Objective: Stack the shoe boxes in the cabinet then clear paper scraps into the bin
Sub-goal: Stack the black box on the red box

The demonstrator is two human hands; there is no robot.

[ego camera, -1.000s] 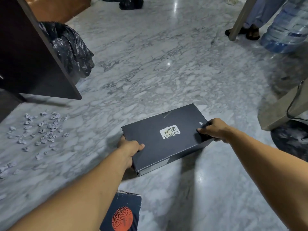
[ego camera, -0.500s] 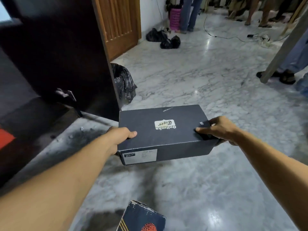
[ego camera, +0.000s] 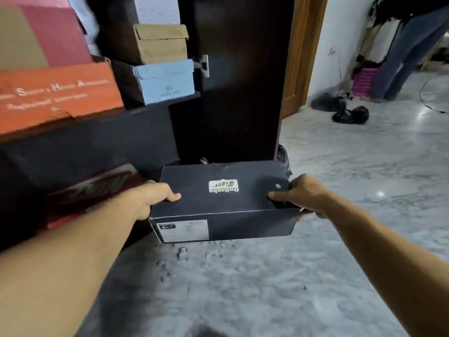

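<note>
The left hand point(ego camera: 155, 198) and right hand point(ego camera: 302, 195) are gripping the black shoe box point(ego camera: 223, 203) by its short ends, thumbs over the lid, carrying it level in front of the cabinet point(ego camera: 145, 132) (stiff cardboard, probably light, best held there).

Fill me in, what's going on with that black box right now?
A person holds the black shoe box in the air, left hand and right hand gripping its ends, in front of the dark cabinet. Orange, blue and tan boxes already sit on its shelves. Paper scraps lie on the floor below.
</note>
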